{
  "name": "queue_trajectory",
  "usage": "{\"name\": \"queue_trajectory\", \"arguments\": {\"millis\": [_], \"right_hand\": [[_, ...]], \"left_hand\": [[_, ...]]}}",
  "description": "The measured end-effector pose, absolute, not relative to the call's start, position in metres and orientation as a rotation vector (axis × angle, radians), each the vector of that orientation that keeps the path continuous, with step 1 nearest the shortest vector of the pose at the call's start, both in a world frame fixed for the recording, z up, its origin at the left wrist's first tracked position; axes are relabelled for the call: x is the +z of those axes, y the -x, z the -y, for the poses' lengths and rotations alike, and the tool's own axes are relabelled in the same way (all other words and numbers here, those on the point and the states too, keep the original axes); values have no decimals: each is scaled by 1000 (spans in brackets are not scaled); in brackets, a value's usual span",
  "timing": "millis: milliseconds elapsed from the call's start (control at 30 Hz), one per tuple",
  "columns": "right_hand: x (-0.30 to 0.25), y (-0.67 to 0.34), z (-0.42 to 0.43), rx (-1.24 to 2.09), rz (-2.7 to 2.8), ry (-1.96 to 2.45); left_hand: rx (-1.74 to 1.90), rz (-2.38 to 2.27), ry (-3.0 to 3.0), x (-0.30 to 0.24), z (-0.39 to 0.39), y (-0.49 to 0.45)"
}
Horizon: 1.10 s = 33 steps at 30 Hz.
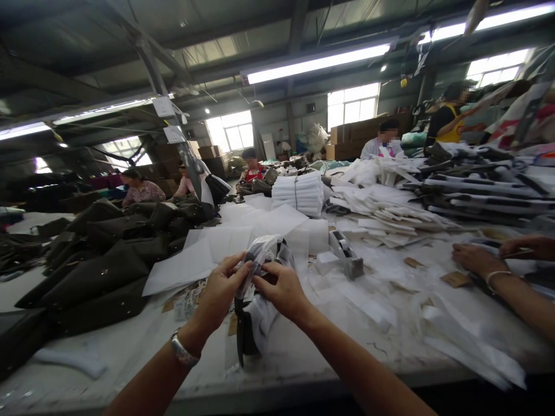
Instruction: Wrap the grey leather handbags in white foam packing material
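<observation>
Both hands are raised over the front of the table, close together. Thumb and fingers of my left hand (219, 289) pinch the crumpled clear plastic film (264, 245), which covers the top of a dark strap-like piece (247, 332). On its other side my right hand (284, 292) is closed on the same film, thumb turned toward the left hand. The dark piece hangs below the hands to the tabletop, with whitish wrapping (264, 318) on its right side. How the film and dark piece join is hidden by the fingers.
Dark bags (99, 266) are heaped left. White foam sheets (255, 222), a tied white bundle (299, 193) and a tape dispenser (346, 254) lie ahead. At right, another person's hands (481, 263) work beside brown tags (456, 279) and loose plastic (472, 341).
</observation>
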State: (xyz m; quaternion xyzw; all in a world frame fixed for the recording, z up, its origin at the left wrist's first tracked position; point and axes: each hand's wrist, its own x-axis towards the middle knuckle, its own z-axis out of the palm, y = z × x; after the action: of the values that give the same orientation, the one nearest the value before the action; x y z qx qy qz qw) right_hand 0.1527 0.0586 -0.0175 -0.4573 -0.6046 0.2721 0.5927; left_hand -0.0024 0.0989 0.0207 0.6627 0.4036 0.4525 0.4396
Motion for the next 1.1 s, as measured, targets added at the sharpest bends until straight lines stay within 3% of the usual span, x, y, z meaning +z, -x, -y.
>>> {"name": "queue_trajectory", "arguments": {"millis": [300,867,1000,1100], "right_hand": [[-23,-131,-65,811,1051,985],[-25,-141,-65,255,1501,1114],[-35,-160,-53,399,1509,952],[-44,-174,-44,717,1321,950]], "left_hand": [[1041,-1175,-1789,23,-98,7],[961,-1056,-1441,32,-104,13],[946,-1019,-1390,30,-104,15],[951,-997,-1355,28,-104,13]]}}
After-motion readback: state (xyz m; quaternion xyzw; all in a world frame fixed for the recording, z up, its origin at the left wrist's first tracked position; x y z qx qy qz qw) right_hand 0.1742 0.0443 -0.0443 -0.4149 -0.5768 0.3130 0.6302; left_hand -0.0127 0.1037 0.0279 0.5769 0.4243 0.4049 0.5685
